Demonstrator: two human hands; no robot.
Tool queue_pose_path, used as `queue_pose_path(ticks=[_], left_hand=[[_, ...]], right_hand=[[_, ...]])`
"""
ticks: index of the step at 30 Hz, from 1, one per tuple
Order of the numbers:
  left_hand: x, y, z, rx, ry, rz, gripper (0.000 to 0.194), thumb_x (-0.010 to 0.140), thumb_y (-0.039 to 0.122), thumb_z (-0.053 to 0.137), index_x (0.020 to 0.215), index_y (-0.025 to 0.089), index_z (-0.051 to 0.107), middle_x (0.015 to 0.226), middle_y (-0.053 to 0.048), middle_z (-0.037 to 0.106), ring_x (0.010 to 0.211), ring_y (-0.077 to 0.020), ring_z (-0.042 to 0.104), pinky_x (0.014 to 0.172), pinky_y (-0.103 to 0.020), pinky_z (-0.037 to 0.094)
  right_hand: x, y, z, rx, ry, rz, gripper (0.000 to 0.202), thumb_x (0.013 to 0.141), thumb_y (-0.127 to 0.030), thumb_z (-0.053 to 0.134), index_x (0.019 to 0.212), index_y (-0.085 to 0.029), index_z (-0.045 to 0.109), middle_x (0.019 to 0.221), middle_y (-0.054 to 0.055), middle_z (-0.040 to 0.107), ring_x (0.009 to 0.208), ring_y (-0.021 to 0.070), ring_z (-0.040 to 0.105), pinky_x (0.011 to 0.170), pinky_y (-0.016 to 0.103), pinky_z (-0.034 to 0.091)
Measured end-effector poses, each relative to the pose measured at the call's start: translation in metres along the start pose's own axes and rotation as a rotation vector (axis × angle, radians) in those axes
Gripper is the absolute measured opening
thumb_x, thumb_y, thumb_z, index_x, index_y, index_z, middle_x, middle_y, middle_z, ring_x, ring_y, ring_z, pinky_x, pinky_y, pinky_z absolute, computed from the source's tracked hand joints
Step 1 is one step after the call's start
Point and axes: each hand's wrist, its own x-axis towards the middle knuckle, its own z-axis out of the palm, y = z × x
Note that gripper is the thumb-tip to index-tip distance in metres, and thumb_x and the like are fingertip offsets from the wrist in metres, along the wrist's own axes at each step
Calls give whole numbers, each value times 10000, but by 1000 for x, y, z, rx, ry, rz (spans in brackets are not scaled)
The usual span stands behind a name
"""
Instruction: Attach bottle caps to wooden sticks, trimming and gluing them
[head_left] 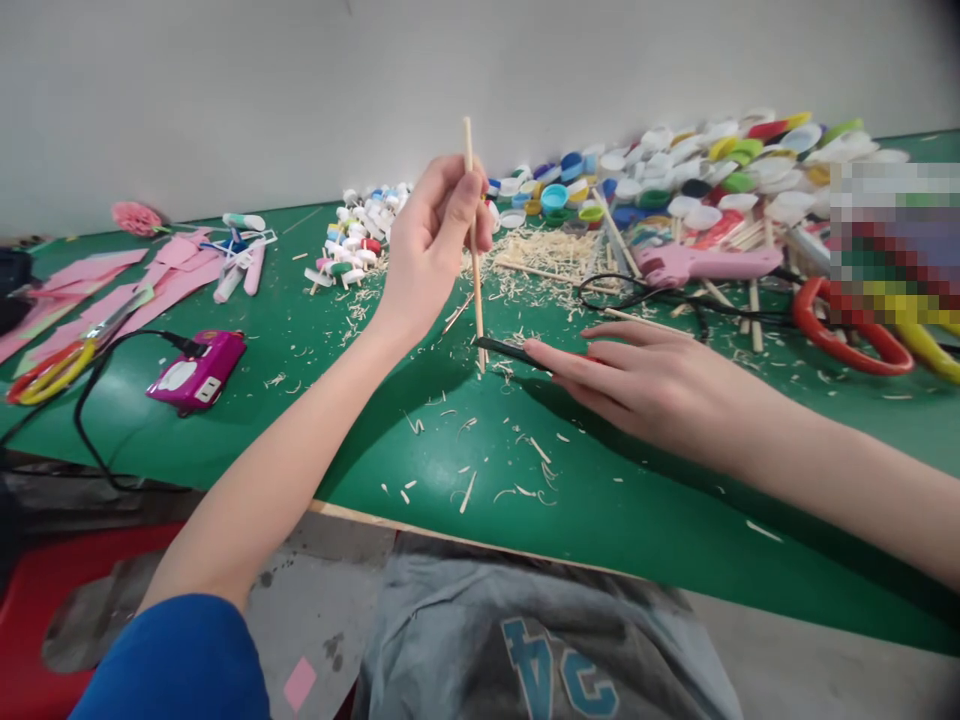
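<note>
Amid shavings (547, 250), the stick (478, 285) stood upright over the table (675, 530), pinched in the left hand (439, 225), seemingly part-whittled, the right hand (637, 375) gripping a knife (517, 352) at its lower end.

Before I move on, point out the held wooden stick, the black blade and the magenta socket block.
Held wooden stick (477, 285): head view, lower shaft.
Black blade (513, 352): head view, flat middle.
Magenta socket block (199, 371): head view, body's middle.

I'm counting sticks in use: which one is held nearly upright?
The pale stick in the left hand, with the dark tool near its lower end; other sticks lie about the table.
</note>
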Motion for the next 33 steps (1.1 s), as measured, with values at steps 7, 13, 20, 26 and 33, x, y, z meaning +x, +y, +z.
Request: queue_pose_path(ticks=[7, 13, 20, 26, 33], left_hand=[[0, 4, 3, -24, 10, 2, 375, 877, 580, 391, 896, 224, 507, 615, 28, 496, 564, -89, 540, 576, -239, 437], [0, 5, 1, -35, 6, 19, 363, 877, 573, 399, 886, 228, 512, 625, 33, 490, 568, -84, 547, 568, -232, 434], [0, 7, 2, -16, 7, -2, 363, 877, 574, 404, 892, 226, 507, 612, 32, 491, 572, -92, 556, 585, -244, 445], [1, 2, 1, -29, 9, -4, 347, 875, 571, 414, 895, 236, 503, 619, 31, 490, 577, -98, 556, 582, -249, 431], [1, -2, -1, -49, 22, 17, 334, 871, 558, 436, 888, 234, 516, 649, 20, 489, 581, -101, 547, 592, -263, 425]], right_hand=[[0, -1, -3, -8, -75, -52, 437, 969, -217, 343, 1393, -117, 376, 722, 20, 629, 754, 162, 596, 736, 313, 476], [-4, -2, 0, -4, -60, -106, 453, 938, -160, 396, 1389, -148, 369, 752, -5, 620, 762, 151, 612, 889, 359, 457], [-5, 0, -3, -62, 7, -42, 534, 895, -113, 457, 1415, -155, 344, 748, 20, 608, 906, 200, 590, 875, 362, 465], [-2, 1, -2, -31, -75, -25, 505, 947, -220, 397, 1441, -171, 304, 679, 2, 578, 728, 171, 543, 675, 299, 442], [-2, 0, -1, 33, -154, -86, 459, 962, -182, 320, 1421, -157, 332, 733, 11, 616, 681, 146, 549, 666, 296, 431]])
